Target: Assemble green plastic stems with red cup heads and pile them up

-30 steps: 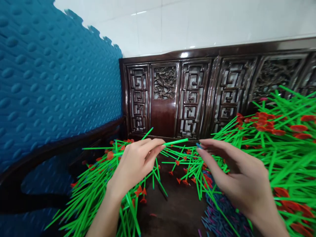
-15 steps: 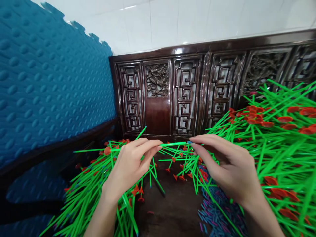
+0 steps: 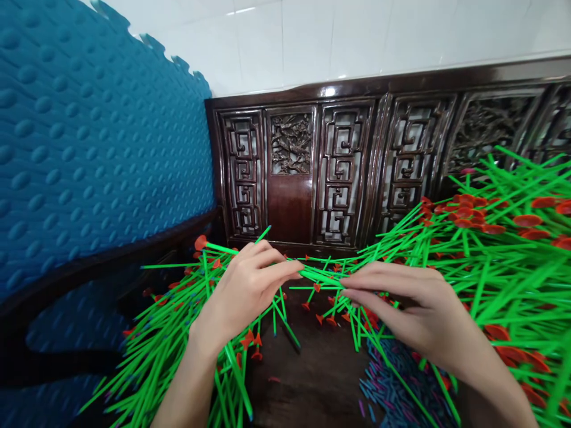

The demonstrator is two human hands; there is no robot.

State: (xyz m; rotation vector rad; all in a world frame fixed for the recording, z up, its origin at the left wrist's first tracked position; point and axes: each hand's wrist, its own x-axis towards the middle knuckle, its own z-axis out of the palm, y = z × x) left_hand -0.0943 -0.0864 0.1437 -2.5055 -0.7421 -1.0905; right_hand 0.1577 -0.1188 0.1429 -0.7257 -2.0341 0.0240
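Right hand point(image 3: 417, 309) lower, fingers point(image 3: 362, 276) at stick point(image 3: 222, 248)

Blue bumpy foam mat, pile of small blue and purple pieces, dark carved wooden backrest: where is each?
Blue bumpy foam mat point(image 3: 98, 160): head view, middle of its face.
Pile of small blue and purple pieces point(image 3: 390, 389): head view, its middle.
Dark wooden backrest point(image 3: 290, 208): head view, smooth panel.
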